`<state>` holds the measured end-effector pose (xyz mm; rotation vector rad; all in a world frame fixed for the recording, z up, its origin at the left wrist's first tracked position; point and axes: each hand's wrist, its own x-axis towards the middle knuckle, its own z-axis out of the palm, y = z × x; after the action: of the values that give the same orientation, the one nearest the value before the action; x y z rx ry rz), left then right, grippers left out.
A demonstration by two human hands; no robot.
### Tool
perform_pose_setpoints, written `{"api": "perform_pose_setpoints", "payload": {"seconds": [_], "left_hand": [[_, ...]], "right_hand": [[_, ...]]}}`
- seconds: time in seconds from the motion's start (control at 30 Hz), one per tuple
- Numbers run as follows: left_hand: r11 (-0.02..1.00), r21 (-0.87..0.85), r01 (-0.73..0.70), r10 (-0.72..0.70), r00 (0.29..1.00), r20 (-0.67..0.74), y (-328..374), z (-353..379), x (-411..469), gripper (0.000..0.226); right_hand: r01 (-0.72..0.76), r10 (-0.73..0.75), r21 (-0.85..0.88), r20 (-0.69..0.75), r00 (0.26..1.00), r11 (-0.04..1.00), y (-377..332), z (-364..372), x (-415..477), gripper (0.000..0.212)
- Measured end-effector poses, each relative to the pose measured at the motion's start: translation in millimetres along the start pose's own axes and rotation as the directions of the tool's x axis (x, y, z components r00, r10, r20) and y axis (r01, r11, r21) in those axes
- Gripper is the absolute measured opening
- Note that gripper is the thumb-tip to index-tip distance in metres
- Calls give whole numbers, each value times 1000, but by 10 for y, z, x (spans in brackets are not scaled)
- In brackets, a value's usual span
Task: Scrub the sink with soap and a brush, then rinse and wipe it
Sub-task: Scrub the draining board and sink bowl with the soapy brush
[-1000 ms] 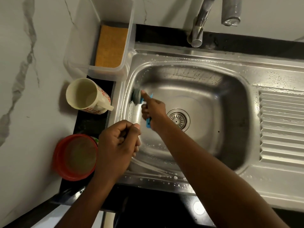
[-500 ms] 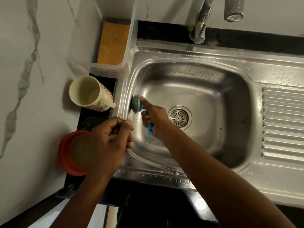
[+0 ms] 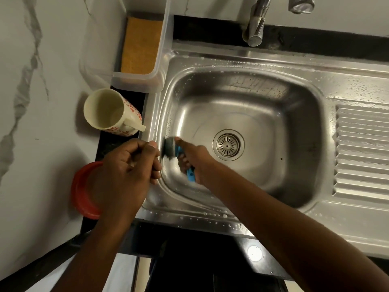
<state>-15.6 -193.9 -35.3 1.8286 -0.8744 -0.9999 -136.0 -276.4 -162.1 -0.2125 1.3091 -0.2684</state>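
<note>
Blue-handled brush (image 3: 177, 151) gripped by right hand (image 3: 194, 160), lower middle of frame, fingers clamped round handle, forefinger laid along the back of the head. Bristle head pressed on sink (image 3: 248, 98) left inner wall; long axis running from lower right up to upper left, head ahead of the fingers. Left hand (image 3: 130, 165) nearest, curled into a loose fist over the sink's left rim, nothing visibly held. Scrubbing step, likely needs strokes along that wall. Red bowl (image 3: 81, 192) lower left on tabletop, partly hidden. Further up: mug (image 3: 109, 112), clear tub (image 3: 126, 60) with orange sponge (image 3: 140, 45), tap (image 3: 255, 24) at top.
</note>
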Motion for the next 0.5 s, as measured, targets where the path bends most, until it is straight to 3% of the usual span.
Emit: {"api": "perform_pose_setpoints", "payload": {"seconds": [0.17,0.33,0.5], "left_hand": [[1000,11,6,-6,1000,-4,-14,-20,-24,26],[1000,7,9,-8,1000,-12,-27,-38,-28,26],[1000,5,-2,2,1000,9,-10,-4,-16,26]], "right_hand": [[34,-30,66,-49,998,997,-210,97,44,39],[-83,80,-132,-26,996,988,190,-10,-197,40],[-37,46,-82,115,992,996,66,-79,-433,38]]}}
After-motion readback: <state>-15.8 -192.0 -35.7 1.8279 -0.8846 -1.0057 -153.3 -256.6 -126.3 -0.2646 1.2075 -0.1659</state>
